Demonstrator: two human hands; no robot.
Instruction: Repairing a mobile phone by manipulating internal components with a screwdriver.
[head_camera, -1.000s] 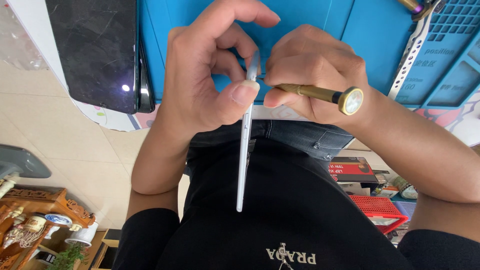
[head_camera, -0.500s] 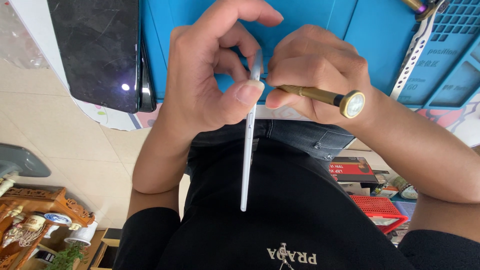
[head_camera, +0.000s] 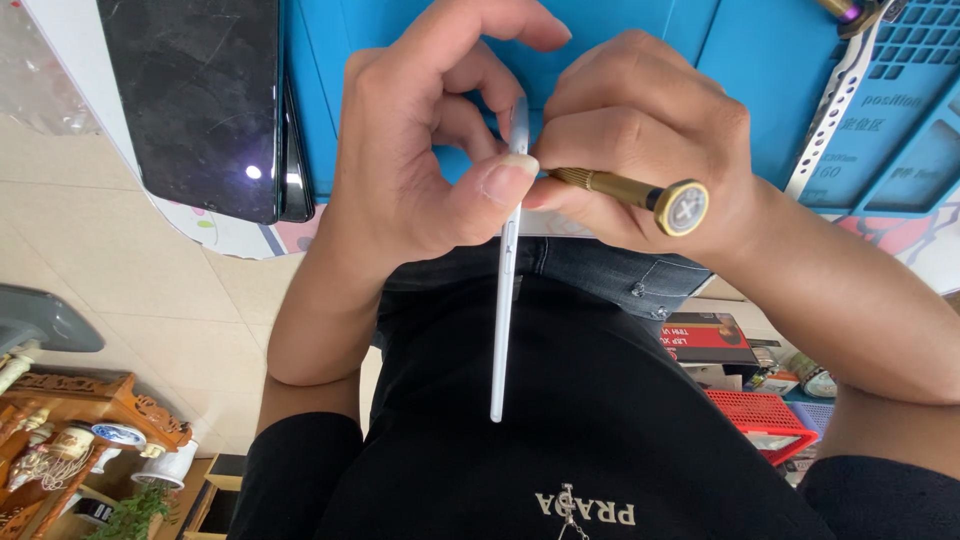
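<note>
My left hand (head_camera: 420, 170) grips a thin white phone (head_camera: 503, 330) seen edge-on. It hangs almost upright in front of my black shirt, thumb pressed on its side near the top. My right hand (head_camera: 640, 130) holds a brass-handled screwdriver (head_camera: 640, 195), its tip hidden where it meets the phone's upper edge beside my left thumb. Both hands touch each other above the blue work mat (head_camera: 760, 60).
A black phone (head_camera: 195, 100) lies face up on the mat's left end. A perforated metal strip (head_camera: 835, 100) and a blue compartment tray (head_camera: 900, 130) sit at the upper right. Below are a red basket (head_camera: 760, 415), boxes and a carved wooden shelf (head_camera: 90, 400) on the tiled floor.
The white phone's lower end has swung slightly to the right. Both hands keep the same grip in nearly the same place.
</note>
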